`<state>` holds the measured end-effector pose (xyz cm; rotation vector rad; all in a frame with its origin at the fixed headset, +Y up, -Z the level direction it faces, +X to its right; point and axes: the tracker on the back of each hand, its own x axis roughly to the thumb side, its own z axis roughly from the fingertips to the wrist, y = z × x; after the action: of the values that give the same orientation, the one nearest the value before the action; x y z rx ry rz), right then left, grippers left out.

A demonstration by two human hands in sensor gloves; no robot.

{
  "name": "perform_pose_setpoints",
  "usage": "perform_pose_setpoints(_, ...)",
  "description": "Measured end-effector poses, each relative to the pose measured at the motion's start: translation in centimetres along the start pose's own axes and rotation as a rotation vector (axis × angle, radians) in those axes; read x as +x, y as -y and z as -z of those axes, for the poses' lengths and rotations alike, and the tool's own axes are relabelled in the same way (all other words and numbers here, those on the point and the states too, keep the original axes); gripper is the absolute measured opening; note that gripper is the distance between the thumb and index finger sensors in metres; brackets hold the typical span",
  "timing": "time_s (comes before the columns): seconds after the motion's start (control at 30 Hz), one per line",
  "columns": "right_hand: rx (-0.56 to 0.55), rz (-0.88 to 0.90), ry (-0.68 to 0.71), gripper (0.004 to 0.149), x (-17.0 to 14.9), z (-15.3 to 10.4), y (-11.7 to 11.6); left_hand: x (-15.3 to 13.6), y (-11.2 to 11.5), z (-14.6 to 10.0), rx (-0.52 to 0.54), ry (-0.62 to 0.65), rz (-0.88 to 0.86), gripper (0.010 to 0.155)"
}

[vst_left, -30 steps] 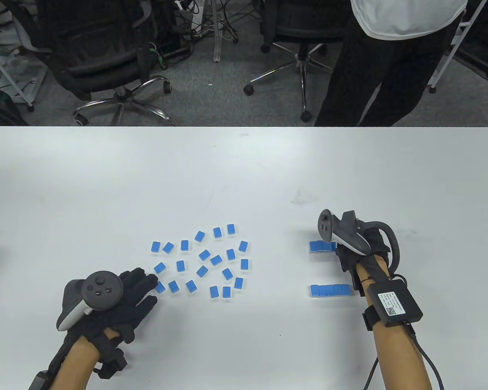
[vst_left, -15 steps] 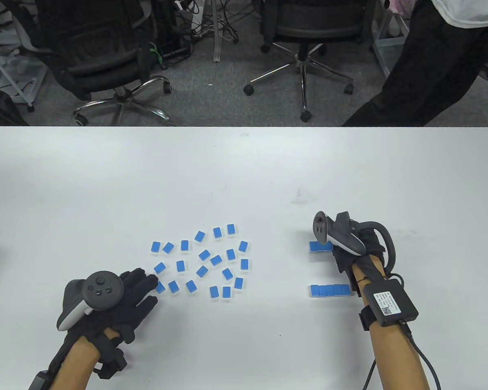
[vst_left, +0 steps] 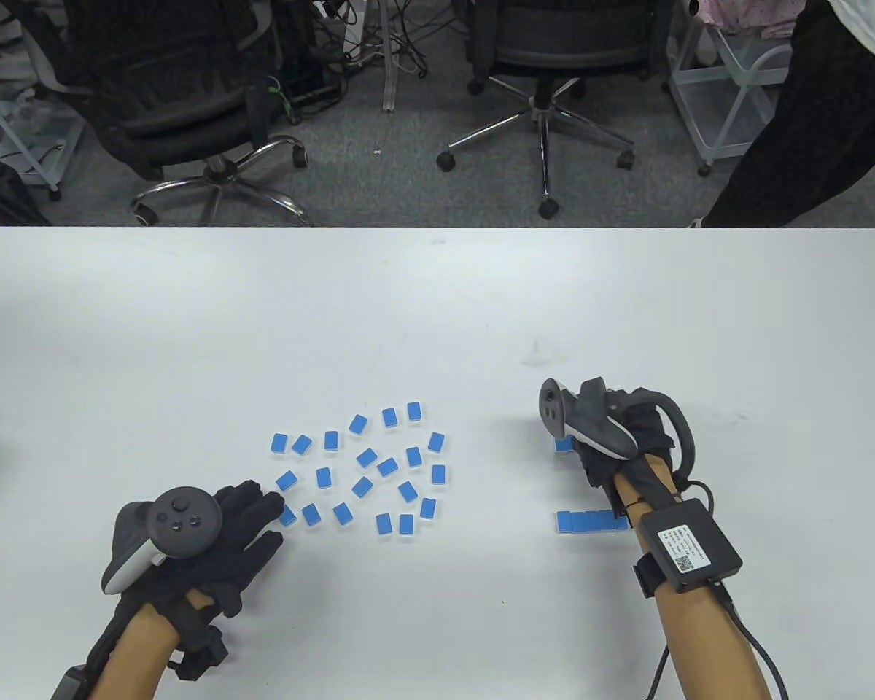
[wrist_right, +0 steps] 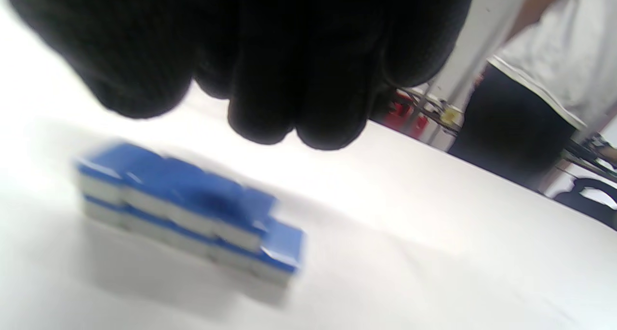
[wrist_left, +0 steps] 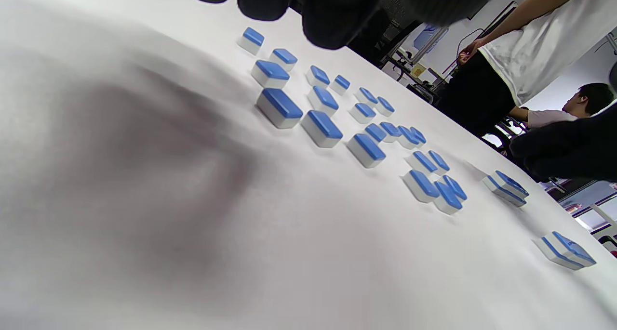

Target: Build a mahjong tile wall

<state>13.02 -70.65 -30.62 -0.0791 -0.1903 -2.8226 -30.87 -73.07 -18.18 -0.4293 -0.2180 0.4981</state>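
Several loose blue-backed mahjong tiles point(vst_left: 368, 463) lie scattered at centre-left of the white table point(vst_left: 408, 313). My left hand point(vst_left: 266, 510) rests flat beside them, its fingertips touching the nearest tile point(vst_left: 286, 517). On the right are two short tile rows. The near row point(vst_left: 589, 520) lies in plain sight, and my right hand point(vst_left: 596, 461) hovers over the far row point(vst_left: 562, 443), hiding most of it. In the right wrist view, a blurred two-layer tile stack point(wrist_right: 188, 209) sits below my hanging fingers point(wrist_right: 270, 79), which hold nothing. The left wrist view shows the loose tiles point(wrist_left: 320, 126).
Office chairs point(vst_left: 547, 65) and a standing person point(vst_left: 817, 124) are beyond the table's far edge. A cable point(vst_left: 758, 649) trails from the box strapped to my right wrist.
My right hand has slid left over the far row, covering more of it. The person behind the table has walked off to the right. My left hand has stayed still.
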Motion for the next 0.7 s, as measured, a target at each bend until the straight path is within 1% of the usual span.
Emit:
perform_pose_setpoints(0.07,-0.027,0.011,0.052,0.056,2.1,-0.1,1.1,0.0,0.0,0.0,0.001,0.000,0.000,0.067)
perform_pose_setpoints(0.17,-0.049,0.020,0.149,0.054,6.3,-0.3,2.5,0.0,0.0,0.0,0.003,-0.002,-0.001,0.067)
perform_pose_setpoints(0.27,-0.015,-0.011,0.205,0.055,10.1,0.0,2.6,-0.1,0.0,-0.1,0.005,-0.003,-0.004,0.068)
perform_pose_setpoints(0.37,-0.012,-0.046,0.213,0.060,13.1,0.6,2.3,-0.1,0.0,-0.1,0.003,-0.003,-0.003,0.068)
perform_pose_setpoints(0.47,0.037,-0.039,0.193,0.061,15.0,1.4,2.0,-0.1,-0.1,-0.2,0.011,0.002,-0.003,0.068)
perform_pose_setpoints(0.53,0.076,-0.042,0.167,0.061,15.6,2.0,1.8,-0.1,-0.2,-0.2,0.014,0.002,-0.001,0.068)
perform_pose_setpoints(0.63,0.129,-0.054,0.146,0.057,16.1,2.5,1.5,-0.2,-0.2,-0.2,0.017,0.001,-0.002,0.067)
perform_pose_setpoints(0.7,0.111,-0.044,0.132,0.055,16.1,2.6,1.5,-0.2,-0.3,-0.2,0.018,0.002,-0.002,0.067)
